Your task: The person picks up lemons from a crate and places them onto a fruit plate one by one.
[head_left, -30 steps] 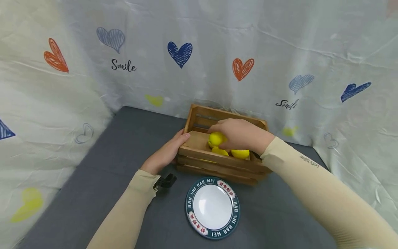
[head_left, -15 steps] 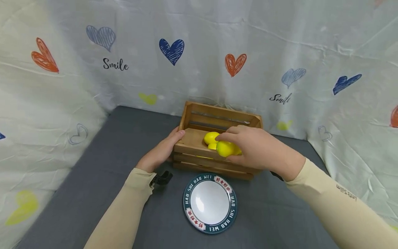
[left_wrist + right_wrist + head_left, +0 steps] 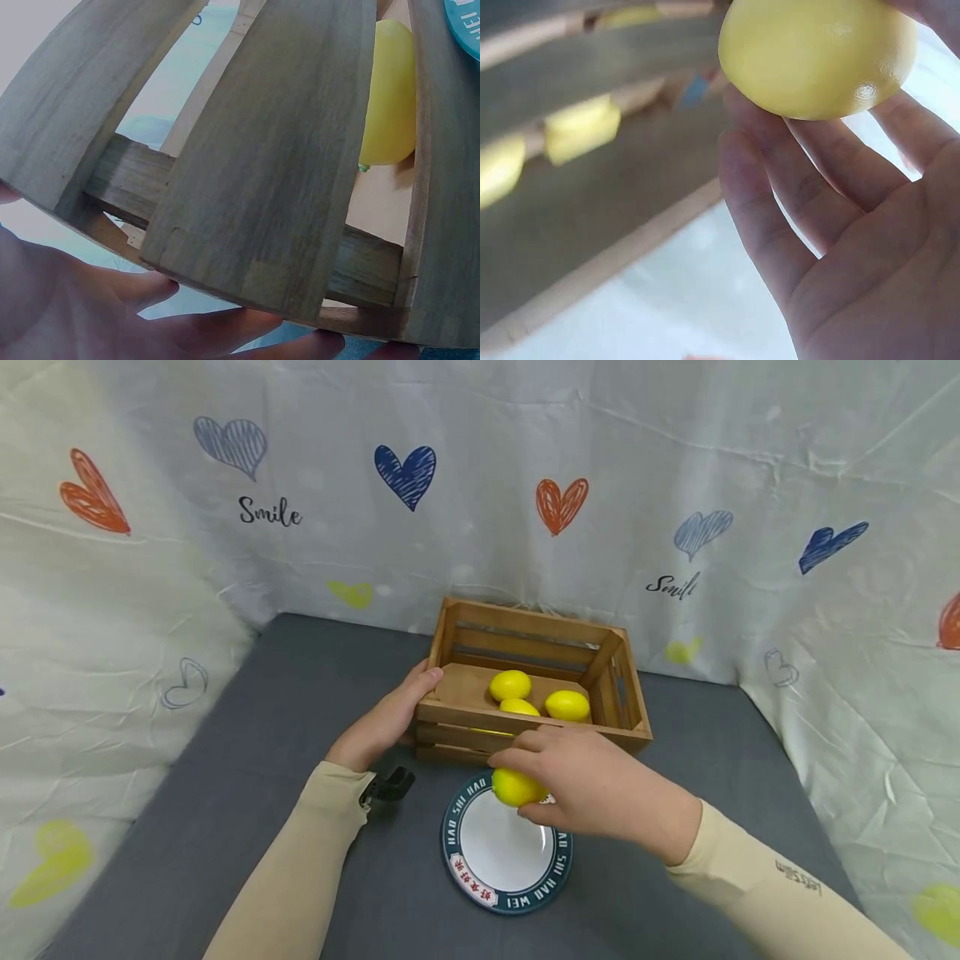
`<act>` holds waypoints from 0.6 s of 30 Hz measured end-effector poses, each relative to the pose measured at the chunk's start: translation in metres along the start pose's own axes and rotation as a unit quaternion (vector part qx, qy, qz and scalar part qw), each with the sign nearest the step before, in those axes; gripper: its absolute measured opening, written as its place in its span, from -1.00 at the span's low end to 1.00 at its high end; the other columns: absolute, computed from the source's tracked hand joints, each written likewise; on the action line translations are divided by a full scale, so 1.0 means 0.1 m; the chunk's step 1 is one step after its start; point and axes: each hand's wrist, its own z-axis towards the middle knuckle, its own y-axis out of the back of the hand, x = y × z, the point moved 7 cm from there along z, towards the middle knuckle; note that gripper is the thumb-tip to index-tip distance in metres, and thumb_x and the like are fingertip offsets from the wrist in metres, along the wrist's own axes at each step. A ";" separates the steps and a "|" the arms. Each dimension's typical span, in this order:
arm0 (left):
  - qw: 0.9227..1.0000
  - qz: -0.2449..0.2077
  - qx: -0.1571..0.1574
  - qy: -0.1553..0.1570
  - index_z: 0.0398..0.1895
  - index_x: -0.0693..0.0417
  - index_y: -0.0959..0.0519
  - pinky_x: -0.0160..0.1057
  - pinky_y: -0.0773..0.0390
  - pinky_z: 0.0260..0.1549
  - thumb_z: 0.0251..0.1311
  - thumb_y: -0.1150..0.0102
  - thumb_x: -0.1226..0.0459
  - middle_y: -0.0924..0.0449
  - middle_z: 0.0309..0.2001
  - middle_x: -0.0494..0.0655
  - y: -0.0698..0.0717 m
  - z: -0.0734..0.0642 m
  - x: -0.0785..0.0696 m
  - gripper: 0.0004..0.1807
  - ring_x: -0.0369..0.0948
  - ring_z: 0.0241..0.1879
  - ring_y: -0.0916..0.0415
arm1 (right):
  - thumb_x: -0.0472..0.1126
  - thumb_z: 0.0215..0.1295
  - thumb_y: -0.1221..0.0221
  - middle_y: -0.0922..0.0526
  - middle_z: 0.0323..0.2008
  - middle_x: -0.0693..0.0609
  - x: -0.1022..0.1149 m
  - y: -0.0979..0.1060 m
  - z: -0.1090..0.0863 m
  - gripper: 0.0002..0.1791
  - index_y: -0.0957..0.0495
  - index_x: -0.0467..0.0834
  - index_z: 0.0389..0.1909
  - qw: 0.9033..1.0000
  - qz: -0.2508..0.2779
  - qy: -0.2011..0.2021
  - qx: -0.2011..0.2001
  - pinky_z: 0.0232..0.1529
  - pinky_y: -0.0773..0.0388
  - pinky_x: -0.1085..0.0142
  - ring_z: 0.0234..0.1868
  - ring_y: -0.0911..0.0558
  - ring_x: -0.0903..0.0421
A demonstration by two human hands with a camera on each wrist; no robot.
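My right hand (image 3: 596, 781) pinches a yellow lemon (image 3: 516, 787) between thumb and fingers, above the far part of a round white plate (image 3: 506, 852) with a dark green lettered rim. The right wrist view shows this lemon (image 3: 817, 60) against the fingertips. My left hand (image 3: 386, 718) grips the left end of a slatted wooden crate (image 3: 461, 714), thumb over its top edge. Inside lie more lemons: one at the back (image 3: 510, 685), one to the right (image 3: 567, 705) and one partly hidden by the front slat (image 3: 517, 706). Through the slats the left wrist view shows a lemon (image 3: 391, 97).
A dark grey cloth (image 3: 315, 685) covers the table. Behind it hangs a pale curtain (image 3: 480, 552) printed with hearts and lettering, close to the crate's back. A black strap (image 3: 390, 785) is on my left wrist.
My right hand has lifted a lemon out of the crate and carried it toward me, over the plate. The left hand has stayed at the crate's end. The head view has shifted slightly.
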 end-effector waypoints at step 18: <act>1.000 0.006 -0.002 -0.004 0.79 -0.46 0.34 0.48 -0.40 0.35 0.50 0.34 -0.51 0.30 0.80 -0.12 0.01 -0.05 -0.05 -0.03 0.23 0.64 -0.11 | 0.06 0.30 -0.52 -0.74 -0.04 0.12 0.05 -0.94 0.33 -0.47 -0.71 0.07 0.26 0.999 0.025 -0.002 0.022 0.02 -0.69 0.23 -0.09 -0.63 0.17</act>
